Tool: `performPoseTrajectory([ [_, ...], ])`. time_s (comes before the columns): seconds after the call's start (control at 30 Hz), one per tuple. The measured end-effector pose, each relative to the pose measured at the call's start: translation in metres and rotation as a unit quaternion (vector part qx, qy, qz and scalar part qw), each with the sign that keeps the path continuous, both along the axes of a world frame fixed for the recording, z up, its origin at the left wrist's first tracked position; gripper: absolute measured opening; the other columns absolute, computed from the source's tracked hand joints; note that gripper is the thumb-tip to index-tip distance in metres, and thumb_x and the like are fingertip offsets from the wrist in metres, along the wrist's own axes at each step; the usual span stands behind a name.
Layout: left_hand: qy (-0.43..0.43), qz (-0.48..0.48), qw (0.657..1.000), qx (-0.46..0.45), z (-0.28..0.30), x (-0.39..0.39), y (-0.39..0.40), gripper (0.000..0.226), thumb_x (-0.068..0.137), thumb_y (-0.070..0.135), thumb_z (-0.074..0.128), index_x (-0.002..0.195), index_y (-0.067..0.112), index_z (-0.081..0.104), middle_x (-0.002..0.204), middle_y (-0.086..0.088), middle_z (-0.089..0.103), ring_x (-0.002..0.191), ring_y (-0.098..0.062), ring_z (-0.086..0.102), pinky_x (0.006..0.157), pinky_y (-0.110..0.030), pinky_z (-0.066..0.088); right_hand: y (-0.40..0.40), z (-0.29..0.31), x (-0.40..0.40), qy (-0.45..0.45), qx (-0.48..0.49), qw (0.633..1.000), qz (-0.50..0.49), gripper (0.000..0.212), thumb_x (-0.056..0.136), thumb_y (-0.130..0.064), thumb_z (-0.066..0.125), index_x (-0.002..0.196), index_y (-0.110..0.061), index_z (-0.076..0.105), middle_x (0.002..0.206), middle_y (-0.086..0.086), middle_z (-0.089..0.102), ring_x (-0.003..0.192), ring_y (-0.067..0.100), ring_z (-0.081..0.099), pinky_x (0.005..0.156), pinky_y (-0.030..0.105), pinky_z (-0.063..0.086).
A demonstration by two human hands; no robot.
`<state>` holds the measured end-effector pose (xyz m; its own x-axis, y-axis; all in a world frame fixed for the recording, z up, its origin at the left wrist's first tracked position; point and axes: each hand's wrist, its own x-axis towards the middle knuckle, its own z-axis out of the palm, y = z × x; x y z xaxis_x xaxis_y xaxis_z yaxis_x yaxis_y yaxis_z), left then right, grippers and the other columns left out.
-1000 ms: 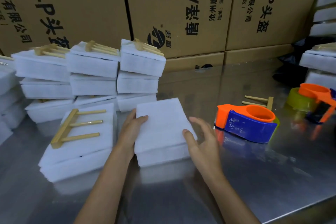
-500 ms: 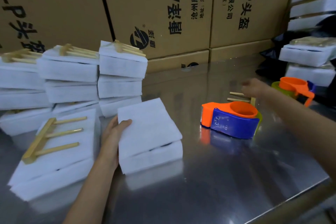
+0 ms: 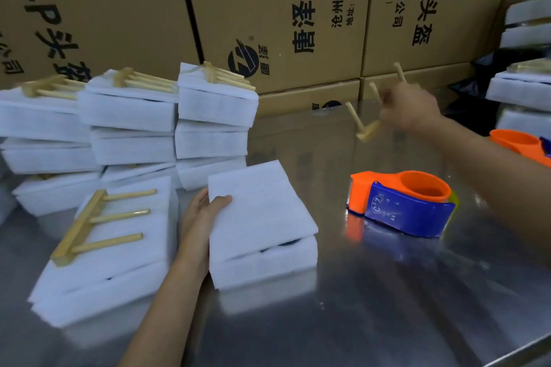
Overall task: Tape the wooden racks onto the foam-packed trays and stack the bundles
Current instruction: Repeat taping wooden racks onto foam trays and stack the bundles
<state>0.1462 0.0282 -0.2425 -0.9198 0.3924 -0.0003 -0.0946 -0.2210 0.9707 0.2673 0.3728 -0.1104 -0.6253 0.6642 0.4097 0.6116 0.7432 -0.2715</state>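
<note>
Head: wooden rack (image 3: 368,128) in right hand (image 3: 410,110)

Quick tally: two hands, the left hand (image 3: 202,219) and the right hand (image 3: 410,109). Five wooden racks I can make out, namely one held in the air (image 3: 368,128), one on the near bundle (image 3: 98,225), and three on top of the stacks (image 3: 49,89) (image 3: 143,82) (image 3: 226,76). One bare foam-packed tray (image 3: 262,217). Two orange tape dispensers (image 3: 402,202) (image 3: 520,143). The stacked bundles behind, too jumbled to count exactly.
</note>
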Motion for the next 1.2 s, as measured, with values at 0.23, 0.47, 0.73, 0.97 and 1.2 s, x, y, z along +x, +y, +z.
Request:
performPoseTrajectory([
  [0.23, 0.003, -0.02, 1.0, 0.002, -0.003, -0.006, -0.001, 0.028, 0.087, 0.013, 0.069, 0.114, 0.02, 0.071, 0.107, -0.002, 0.076, 0.097, -0.023, 0.073, 0.078, -0.035, 0.06, -0.138, 0.047, -0.027, 0.207, -0.396, 0.838, 0.314, 0.048, 0.079, 0.0, 0.077, 0.113, -0.021, 0.049, 0.079, 0.015, 0.075, 0.065, 0.024, 0.073, 0.055, 0.031, 0.057],
  [0.47, -0.008, -0.011, 1.0, 0.005, -0.001, -0.005, -0.001, 0.032, 0.088, 0.01, 0.067, 0.119, 0.015, 0.068, 0.113, -0.007, 0.074, 0.104, -0.029, 0.07, 0.095, -0.046, 0.055, -0.183, -0.004, -0.046, 0.194, -0.68, 0.663, 0.247, 0.02, 0.093, -0.002, 0.062, 0.104, 0.014, 0.063, 0.086, 0.024, 0.073, 0.067, 0.02, 0.075, 0.053, 0.018, 0.056],
  [0.73, -0.026, 0.018, 0.999, 0.014, -0.003, -0.007, 0.001, 0.032, 0.092, 0.016, 0.061, 0.124, 0.022, 0.063, 0.113, 0.001, 0.072, 0.091, -0.013, 0.072, 0.063, -0.021, 0.056, -0.184, -0.046, -0.053, 0.029, -0.48, 0.865, 0.144, 0.033, 0.095, -0.03, 0.064, 0.095, 0.003, 0.067, 0.076, 0.018, 0.07, 0.046, 0.015, 0.06, 0.041, 0.018, 0.042],
  [0.97, -0.029, 0.022, 0.999, 0.019, -0.002, -0.008, 0.001, 0.031, 0.093, 0.012, 0.061, 0.109, 0.039, 0.06, 0.092, 0.019, 0.073, 0.076, 0.002, 0.071, 0.06, -0.015, 0.054, -0.186, -0.06, -0.056, -0.117, -0.084, 0.982, 0.125, 0.027, 0.089, -0.045, 0.058, 0.073, -0.025, 0.053, 0.087, -0.003, 0.059, 0.091, 0.026, 0.059, 0.07, 0.03, 0.035],
  [1.2, 0.015, -0.003, 0.995, -0.096, 0.002, -0.023, -0.021, 0.032, 0.096, 0.023, 0.06, 0.128, 0.026, 0.063, 0.112, 0.006, 0.072, 0.103, -0.012, 0.068, 0.084, -0.024, 0.055, -0.188, -0.083, -0.061, 0.006, -0.107, 0.975, 0.197, 0.033, 0.082, -0.049, 0.067, 0.067, -0.021, 0.059, 0.063, -0.011, 0.059, 0.066, 0.009, 0.057, 0.054, 0.025, 0.032],
])
